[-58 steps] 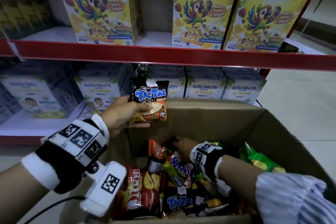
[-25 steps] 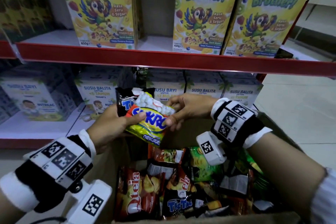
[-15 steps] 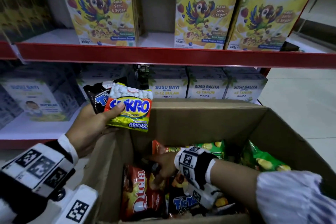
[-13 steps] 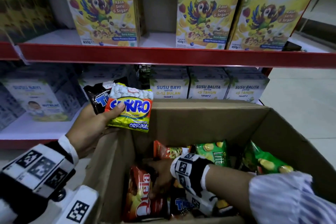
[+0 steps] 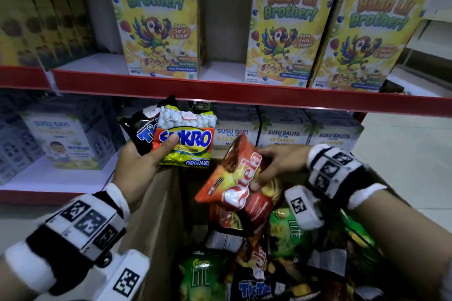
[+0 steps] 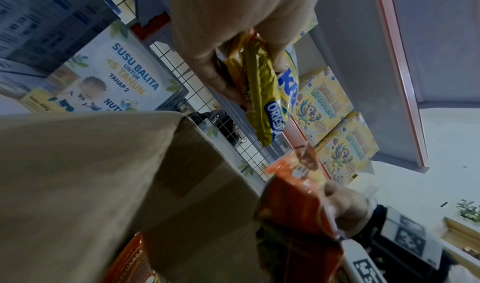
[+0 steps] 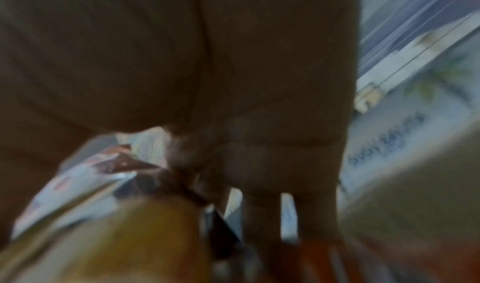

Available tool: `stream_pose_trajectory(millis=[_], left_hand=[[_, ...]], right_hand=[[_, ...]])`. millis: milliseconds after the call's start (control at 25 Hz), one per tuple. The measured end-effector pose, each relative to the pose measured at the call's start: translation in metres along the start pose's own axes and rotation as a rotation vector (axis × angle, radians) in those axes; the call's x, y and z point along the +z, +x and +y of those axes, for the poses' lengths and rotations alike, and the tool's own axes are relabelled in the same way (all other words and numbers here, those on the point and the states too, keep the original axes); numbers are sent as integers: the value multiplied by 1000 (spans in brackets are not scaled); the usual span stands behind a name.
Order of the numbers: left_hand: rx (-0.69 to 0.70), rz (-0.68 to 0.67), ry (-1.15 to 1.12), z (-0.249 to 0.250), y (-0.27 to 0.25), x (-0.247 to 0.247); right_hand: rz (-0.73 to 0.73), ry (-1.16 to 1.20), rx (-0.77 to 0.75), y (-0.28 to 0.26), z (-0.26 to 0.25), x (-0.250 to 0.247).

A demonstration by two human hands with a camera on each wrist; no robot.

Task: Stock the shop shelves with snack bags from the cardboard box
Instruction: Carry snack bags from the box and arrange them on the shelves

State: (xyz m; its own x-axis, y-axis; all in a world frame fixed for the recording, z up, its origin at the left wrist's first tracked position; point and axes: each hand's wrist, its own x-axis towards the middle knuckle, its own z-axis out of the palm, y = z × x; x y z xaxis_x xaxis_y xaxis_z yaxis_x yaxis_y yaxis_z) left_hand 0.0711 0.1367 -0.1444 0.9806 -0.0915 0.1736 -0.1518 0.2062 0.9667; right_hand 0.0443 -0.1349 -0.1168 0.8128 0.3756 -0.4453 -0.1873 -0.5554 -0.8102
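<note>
Fingers [image 5: 171, 140] of the left hand [image 5: 137, 166] curl over two snack bags held together above the near-left corner of the cardboard box [image 5: 156, 205]: a yellow Sukro bag [image 5: 188, 144] in front and a black Tic Tac bag [image 5: 140, 129] behind it. To the right, the right hand [image 5: 276, 161] grips a red Qtela bag [image 5: 234, 178], tilted, just above the open box. More bags fill the box, among them a green Lite bag [image 5: 200, 278]. Beyond the box a lower shelf [image 5: 49, 183] carries pale milk cartons [image 5: 283, 133]; above its red-edged upper shelf [image 5: 220, 91] stand yellow cereal boxes [image 5: 159, 19].

From the left wrist, the left hand [image 6: 233, 30] pinches the Sukro bag [image 6: 259, 94] edge-on between thumb and fingers. The brown wall of the cardboard box [image 6: 91, 174] fills the near left. Lower right, the right hand [image 6: 345, 207] holds the Qtela bag [image 6: 296, 203] close beside the box's corner. A milk carton [image 6: 116, 76] stands on the far left, and cereal boxes [image 6: 322, 102] on the right.

From the right wrist everything is blurred; the right hand [image 7: 233, 82] fills the view, and its hold cannot be made out here.
</note>
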Motion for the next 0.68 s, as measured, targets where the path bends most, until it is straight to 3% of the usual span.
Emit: stream_pose_trajectory(millis=[240, 520, 680], left_hand=[[48, 8, -58, 18, 6, 27], [158, -108, -88, 62, 30, 84], [119, -166, -124, 73, 37, 98]], right_hand=[[389, 448, -390, -55, -32, -41], [440, 600, -583, -63, -63, -37], [471, 630, -623, -66, -66, -36]])
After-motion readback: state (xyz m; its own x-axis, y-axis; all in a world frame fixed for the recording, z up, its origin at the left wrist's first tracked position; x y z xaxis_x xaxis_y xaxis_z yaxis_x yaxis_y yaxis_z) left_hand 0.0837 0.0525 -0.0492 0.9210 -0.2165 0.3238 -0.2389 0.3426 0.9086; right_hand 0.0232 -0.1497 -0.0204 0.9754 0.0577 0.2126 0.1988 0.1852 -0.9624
